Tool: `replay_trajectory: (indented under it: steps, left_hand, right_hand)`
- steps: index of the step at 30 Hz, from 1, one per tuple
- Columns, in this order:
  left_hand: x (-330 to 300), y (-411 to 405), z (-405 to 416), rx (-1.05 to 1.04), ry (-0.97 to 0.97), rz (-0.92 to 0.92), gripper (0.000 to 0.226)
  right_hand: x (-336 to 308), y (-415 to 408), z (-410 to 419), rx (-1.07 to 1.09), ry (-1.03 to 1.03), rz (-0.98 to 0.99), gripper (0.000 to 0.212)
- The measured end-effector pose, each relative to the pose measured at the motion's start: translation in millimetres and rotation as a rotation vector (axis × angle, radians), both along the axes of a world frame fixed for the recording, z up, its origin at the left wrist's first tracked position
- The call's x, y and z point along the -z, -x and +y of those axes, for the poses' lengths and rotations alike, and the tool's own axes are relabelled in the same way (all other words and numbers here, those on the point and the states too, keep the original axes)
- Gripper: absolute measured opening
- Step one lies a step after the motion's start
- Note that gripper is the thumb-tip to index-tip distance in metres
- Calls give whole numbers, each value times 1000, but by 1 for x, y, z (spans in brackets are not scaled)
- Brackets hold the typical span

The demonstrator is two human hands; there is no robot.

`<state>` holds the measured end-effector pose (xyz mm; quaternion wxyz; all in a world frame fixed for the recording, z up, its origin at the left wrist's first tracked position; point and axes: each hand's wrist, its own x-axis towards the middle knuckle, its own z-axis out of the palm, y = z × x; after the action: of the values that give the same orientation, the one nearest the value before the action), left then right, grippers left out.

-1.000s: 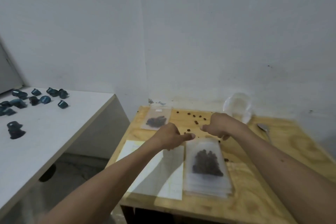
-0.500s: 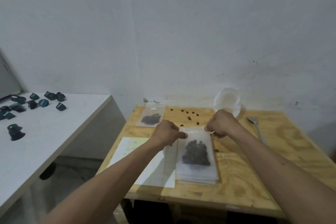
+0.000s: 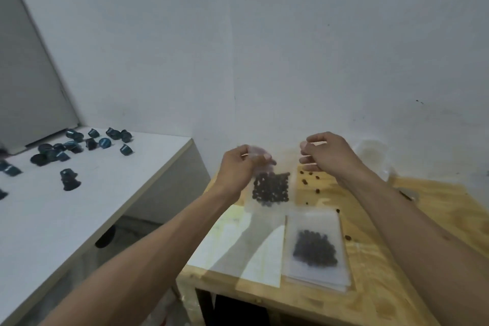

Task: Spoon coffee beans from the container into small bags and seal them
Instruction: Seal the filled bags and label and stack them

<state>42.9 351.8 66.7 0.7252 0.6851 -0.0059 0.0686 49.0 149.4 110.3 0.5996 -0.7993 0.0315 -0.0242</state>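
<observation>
Above the far left part of the wooden table [image 3: 436,222], a small clear bag of coffee beans [image 3: 270,188] was held up by the left hand [image 3: 239,167], its top edge pinched between curled fingers and thumb. The beans were gathered in the lower half of the hanging bag, which was blurred at its top. Just to the right, the right hand [image 3: 328,153] was raised at about the same height with its fingers curled; whether the bag's upper right corner was touched by them could not be told, since the plastic there was nearly invisible against the wall.

Below the hands, nearer the camera, a second filled bag [image 3: 315,247] was laid flat on top of a stack of empty bags [image 3: 317,279], near the table's near edge. A pale sheet [image 3: 254,246] was spread on the table just left of that stack. Loose beans [image 3: 308,178] were scattered on the wood at the far side, between the right hand and the stack. A clear container [image 3: 371,156] was set by the wall, far right of the right hand, and a spoon [image 3: 406,193] was partly hidden behind the right forearm.

Well apart to the left, on a white counter [image 3: 111,193], dark blue capsules [image 3: 92,141] were strewn.
</observation>
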Motion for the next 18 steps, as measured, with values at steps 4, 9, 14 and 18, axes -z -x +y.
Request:
replay_trajectory:
  steps: [4,9,14,18]
  left_hand:
    - [-1,-10,43,-177,2,-70,20]
    - [10,-3,73,-367,33,-83,22]
    - [19,4,94,-459,25,-81,22]
    - [24,5,107,-479,10,-83,10]
  right_hand:
    - [15,-1,34,-107,341,-61,20]
    - [61,0,94,-501,810,-49,31]
    - [97,0,140,-601,980,-33,30]
    - [100,6,156,-533,1067,-81,15]
